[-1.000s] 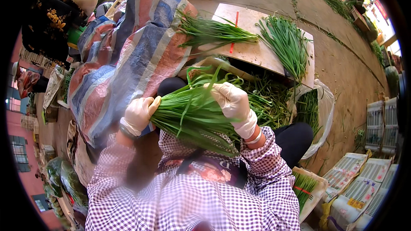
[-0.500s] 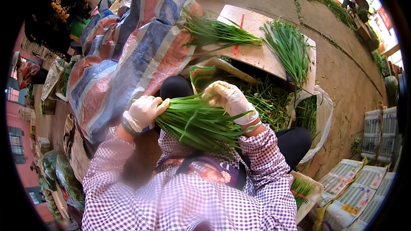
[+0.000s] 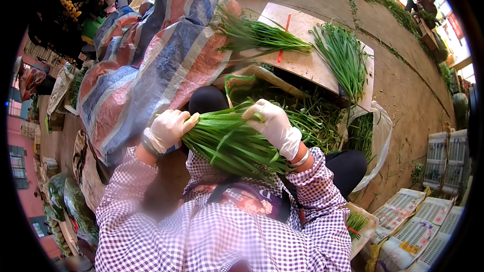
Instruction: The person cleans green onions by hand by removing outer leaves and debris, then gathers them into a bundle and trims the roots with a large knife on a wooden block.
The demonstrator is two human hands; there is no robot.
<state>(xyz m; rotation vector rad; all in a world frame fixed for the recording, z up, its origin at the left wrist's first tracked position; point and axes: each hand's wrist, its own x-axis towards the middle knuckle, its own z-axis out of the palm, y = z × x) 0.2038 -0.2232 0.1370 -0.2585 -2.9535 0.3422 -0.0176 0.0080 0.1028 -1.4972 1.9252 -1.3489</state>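
My left hand (image 3: 170, 130), in a thin white glove, is wrapped round one end of a bunch of garlic chives (image 3: 232, 148). The long flat leaves fan out to the right above my lap. My gloved right hand (image 3: 269, 123) is closed at the upper right of the bunch, its fingertips pinching a few leaves. Ahead, on a pale board (image 3: 322, 63) marked with a red strip, lie two more piles of chives, one on the left (image 3: 275, 38) and one on the right (image 3: 343, 60). Loose leaves and trimmings (image 3: 315, 128) fill the space below the board.
A striped red, blue and white plastic sheet (image 3: 151, 78) covers a heap at the left. White plastic crates (image 3: 421, 221) stand at the lower right, near a small tray (image 3: 365, 226) of tied chives. A clear plastic bag (image 3: 380, 141) hangs beside the board. Another person (image 3: 427, 2) sits far right.
My right hand has turned and shifted slightly, with leaf ends now showing between its fingers. My left hand keeps its grip on the bunch.
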